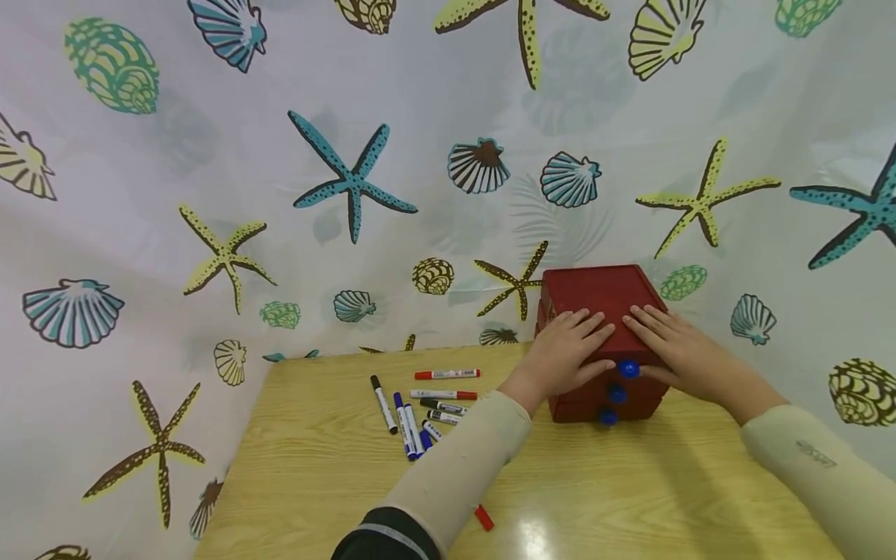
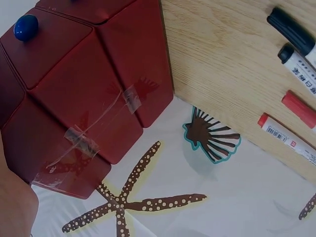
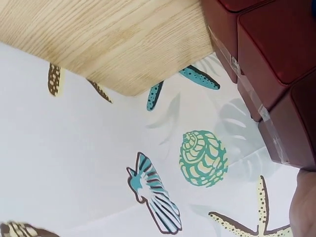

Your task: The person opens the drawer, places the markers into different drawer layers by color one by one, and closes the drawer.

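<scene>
A dark red box of stacked drawers (image 1: pixel 591 288) stands at the back right of the table, its blue knobs (image 1: pixel 628 369) on the front in a column. On the left part of its top rests my left hand (image 1: pixel 563 354), fingers straight and thumb pointing toward the top knob. My right hand (image 1: pixel 682 350) lies on the right part of the top, its thumb also near that knob. Clear tape (image 2: pixel 81 140) runs down the drawers' side in the left wrist view, and tape (image 3: pixel 264 113) shows on the other side in the right wrist view.
Several whiteboard markers (image 1: pixel 404 426) with black, blue and red caps lie left of the box, partly behind my left sleeve. A red cap (image 1: pixel 484 518) pokes out below that sleeve. Behind the wooden table (image 1: pixel 315 467) hangs a white cloth (image 1: pixel 420 93) printed with shells and starfish.
</scene>
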Available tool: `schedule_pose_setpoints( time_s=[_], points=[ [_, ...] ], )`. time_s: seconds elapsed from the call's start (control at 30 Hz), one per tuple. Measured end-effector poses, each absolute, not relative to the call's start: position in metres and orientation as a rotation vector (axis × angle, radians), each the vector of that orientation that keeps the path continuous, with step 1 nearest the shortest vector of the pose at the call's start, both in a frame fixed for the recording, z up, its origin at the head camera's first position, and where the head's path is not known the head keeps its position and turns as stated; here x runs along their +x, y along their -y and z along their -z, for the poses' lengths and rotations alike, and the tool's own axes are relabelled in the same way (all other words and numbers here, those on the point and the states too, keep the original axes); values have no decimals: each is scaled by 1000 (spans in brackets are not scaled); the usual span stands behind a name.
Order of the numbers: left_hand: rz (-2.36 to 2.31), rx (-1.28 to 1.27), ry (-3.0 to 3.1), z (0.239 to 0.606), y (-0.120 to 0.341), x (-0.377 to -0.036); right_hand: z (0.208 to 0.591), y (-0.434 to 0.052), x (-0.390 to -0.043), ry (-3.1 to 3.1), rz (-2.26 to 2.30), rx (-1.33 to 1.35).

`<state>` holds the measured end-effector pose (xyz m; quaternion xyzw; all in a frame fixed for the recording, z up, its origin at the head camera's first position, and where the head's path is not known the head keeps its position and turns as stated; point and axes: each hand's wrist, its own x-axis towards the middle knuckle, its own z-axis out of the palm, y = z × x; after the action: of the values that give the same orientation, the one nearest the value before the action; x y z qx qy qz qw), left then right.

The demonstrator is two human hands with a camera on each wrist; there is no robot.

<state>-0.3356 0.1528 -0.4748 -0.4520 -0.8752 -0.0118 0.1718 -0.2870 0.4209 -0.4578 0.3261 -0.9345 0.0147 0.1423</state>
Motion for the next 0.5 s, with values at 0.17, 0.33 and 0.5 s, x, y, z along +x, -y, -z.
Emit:
schedule_pose_setpoints(
  time_s=[0.17, 0.33, 0.5],
  points=[
    [-19, -1277, 2492, 471, -153, -334, 456, -421, -285, 2739, -16, 939],
    [5, -1254, 2505, 474, -150, -331, 461, -418, -283, 2757, -28, 925],
    [58, -1243, 2475, 476, -151, -331, 463, -415, -280, 2741, -91, 852]
  ],
)
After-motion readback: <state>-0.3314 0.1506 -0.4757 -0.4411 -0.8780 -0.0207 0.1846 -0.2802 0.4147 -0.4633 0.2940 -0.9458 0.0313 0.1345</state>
